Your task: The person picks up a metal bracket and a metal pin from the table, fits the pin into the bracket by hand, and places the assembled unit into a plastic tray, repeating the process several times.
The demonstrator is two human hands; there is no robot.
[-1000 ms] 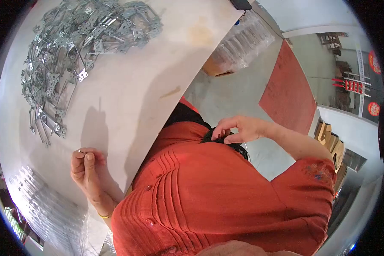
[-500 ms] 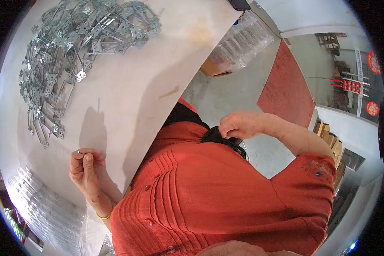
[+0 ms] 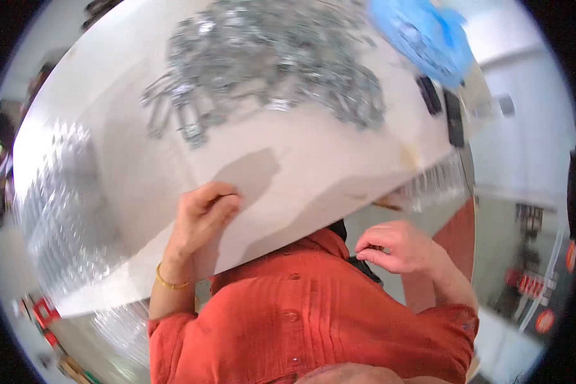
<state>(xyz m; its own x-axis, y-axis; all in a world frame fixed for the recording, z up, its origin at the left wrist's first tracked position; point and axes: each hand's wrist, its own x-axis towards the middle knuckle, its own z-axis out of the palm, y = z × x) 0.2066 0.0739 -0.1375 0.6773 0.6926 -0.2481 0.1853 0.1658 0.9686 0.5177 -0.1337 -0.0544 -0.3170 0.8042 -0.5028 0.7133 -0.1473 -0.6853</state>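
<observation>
My left hand (image 3: 208, 214), with a yellow bangle at the wrist, is over the white table (image 3: 313, 166) near its front edge. Its thumb and fingers are pressed together; anything between them is too small or blurred to make out. Beyond it on the table lies a large heap of thin metal parts (image 3: 269, 64). My right hand (image 3: 393, 246) hovers off the table edge, in front of the red shirt (image 3: 326, 307) at the waist. Its fingers are curled towards the thumb, close to a black item, and their contents cannot be made out.
A blue plastic bag (image 3: 429, 41) lies at the back right, with two dark objects (image 3: 453, 118) near it. Stacked clear plastic trays (image 3: 70, 211) stand on the left of the table. More clear packaging (image 3: 432, 185) is beyond the right edge.
The view has turned towards the table, bringing the blue bag into sight. My right hand has lifted off the black item at the waist. My left hand remains closed over the table.
</observation>
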